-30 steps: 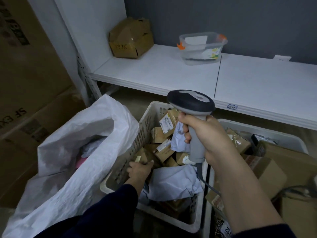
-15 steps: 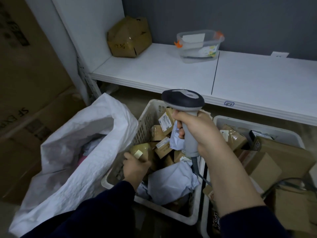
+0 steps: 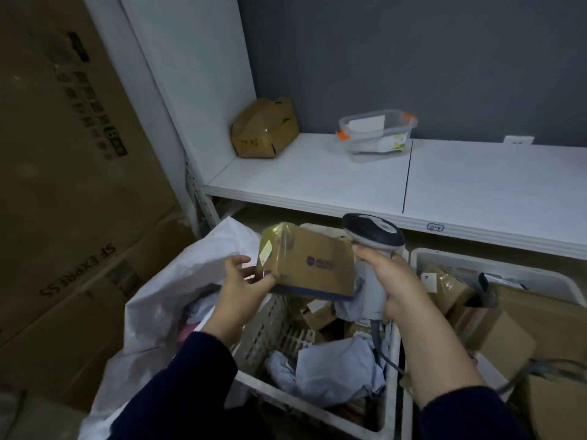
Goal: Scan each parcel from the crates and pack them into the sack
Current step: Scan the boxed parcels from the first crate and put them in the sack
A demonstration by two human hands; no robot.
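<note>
Parcel (image 3: 313,265), a small brown carton with yellowish tape over its left end, is hanging in the air above the far left corner of the left crate (image 3: 270,325), right beside the mouth of the white sack (image 3: 165,300). I am gripping it with my left hand (image 3: 241,290), thumb pressing on its near lower corner and fingers spreading round the taped end. My right hand (image 3: 392,281) is wrapping tightly round the handle of the scanner (image 3: 373,233), whose dark head is sitting just beside the parcel's right edge. More cartons and grey mailer bags (image 3: 333,366) are lying in the left crate, and the right crate (image 3: 476,265) is holding bigger boxes. On the far white shelf (image 3: 317,176) a crumpled box (image 3: 265,128) and a clear tub (image 3: 376,134) are standing apart.
</note>
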